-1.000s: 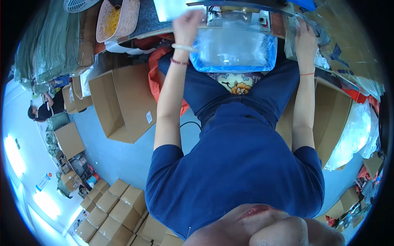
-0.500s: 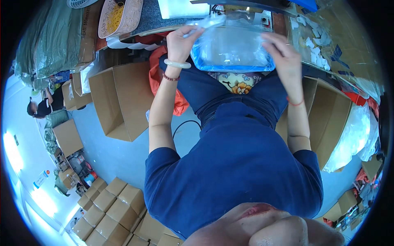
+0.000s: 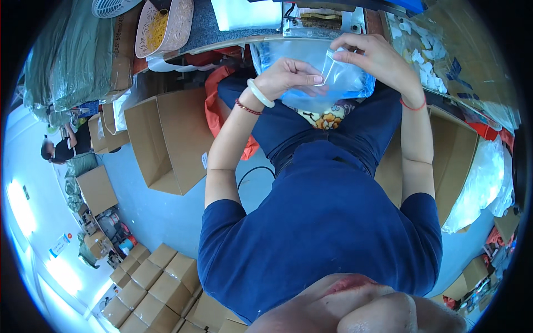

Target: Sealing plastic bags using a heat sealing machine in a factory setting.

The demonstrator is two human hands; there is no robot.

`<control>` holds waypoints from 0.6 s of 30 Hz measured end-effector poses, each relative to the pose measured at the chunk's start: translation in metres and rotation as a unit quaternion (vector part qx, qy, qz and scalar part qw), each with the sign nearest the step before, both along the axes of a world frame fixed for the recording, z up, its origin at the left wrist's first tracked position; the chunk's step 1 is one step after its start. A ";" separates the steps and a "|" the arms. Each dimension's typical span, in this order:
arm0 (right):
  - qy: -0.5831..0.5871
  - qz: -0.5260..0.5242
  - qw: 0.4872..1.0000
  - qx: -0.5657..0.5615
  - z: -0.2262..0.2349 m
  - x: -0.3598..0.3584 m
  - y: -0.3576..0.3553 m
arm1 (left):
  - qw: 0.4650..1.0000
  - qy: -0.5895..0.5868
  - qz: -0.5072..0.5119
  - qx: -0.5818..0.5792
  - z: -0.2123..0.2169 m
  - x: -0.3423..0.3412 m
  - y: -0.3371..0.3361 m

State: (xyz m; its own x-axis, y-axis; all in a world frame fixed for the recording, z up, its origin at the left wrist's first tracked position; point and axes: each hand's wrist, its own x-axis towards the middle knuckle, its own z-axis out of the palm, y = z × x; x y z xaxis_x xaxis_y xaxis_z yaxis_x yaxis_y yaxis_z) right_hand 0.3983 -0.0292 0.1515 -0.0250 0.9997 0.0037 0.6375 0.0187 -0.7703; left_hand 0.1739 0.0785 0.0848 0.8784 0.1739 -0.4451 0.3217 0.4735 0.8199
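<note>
Between my hands I hold a small clear plastic bag (image 3: 331,67) with a whitish edge. Thumb and fingers of my left hand (image 3: 290,77) pinch its lower left end. At the upper right end, the thumb and fingers of my right hand (image 3: 366,53) are closed on it. Whether anything is inside it I cannot tell. Below and behind the hands, over my lap, sits a container lined with clear and blue plastic film (image 3: 363,89), partly hidden by my hands. A flower-patterned cloth (image 3: 327,119) shows under it.
Ahead, the workbench carries a metal device (image 3: 325,22), a white sheet (image 3: 247,14) and a basket of yellow rubber bands (image 3: 140,33). White scraps (image 3: 427,50) lie at the right. Open cardboard boxes (image 3: 166,139) flank me; stacked cartons (image 3: 161,288) and a person (image 3: 66,145) are at the left.
My left hand has moved down and right, my right hand slightly up and left. They are now close together, both on the clear bag, which was in my left hand before.
</note>
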 end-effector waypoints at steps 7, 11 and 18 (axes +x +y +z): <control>-0.267 -0.243 0.926 0.108 -0.065 0.061 -0.023 | 0.956 -0.070 0.205 -0.199 -0.047 0.057 0.031; -0.416 -0.265 0.856 0.152 -0.099 0.091 -0.027 | 0.966 -0.081 0.187 -0.159 -0.046 0.058 0.030; -0.168 -0.382 0.898 0.141 -0.109 0.093 -0.030 | 0.685 -0.037 0.289 0.668 -0.051 0.003 0.096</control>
